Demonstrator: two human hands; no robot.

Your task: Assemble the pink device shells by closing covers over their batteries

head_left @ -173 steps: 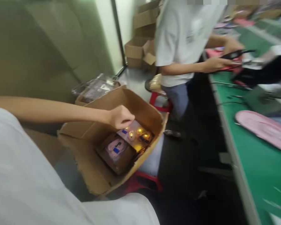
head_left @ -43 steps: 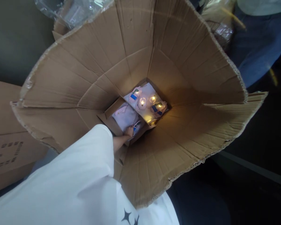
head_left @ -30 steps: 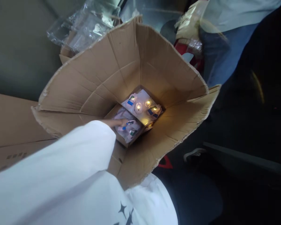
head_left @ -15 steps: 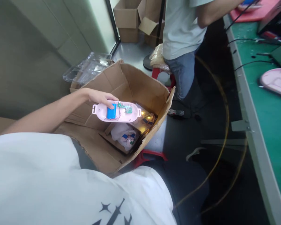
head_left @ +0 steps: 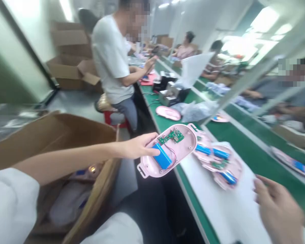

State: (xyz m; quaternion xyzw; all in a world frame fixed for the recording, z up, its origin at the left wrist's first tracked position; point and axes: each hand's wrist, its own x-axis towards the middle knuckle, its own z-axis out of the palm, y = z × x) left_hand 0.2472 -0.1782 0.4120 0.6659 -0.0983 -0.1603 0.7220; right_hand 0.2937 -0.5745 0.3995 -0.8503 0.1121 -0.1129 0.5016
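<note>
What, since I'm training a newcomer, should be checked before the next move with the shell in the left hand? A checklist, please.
1. Shell held by the left hand: ok.
2. Shell outside the carton: ok.
3. Battery and board inside the shell: ok; whether they are fixed down, cannot tell.
4. Shell apart from the pile on the sheet: cannot tell; they overlap in view.
5. Pieces in the pile spaced apart: not ok, they overlap.
6. Right hand gripping the sheet: cannot tell; it's at the edge.
</note>
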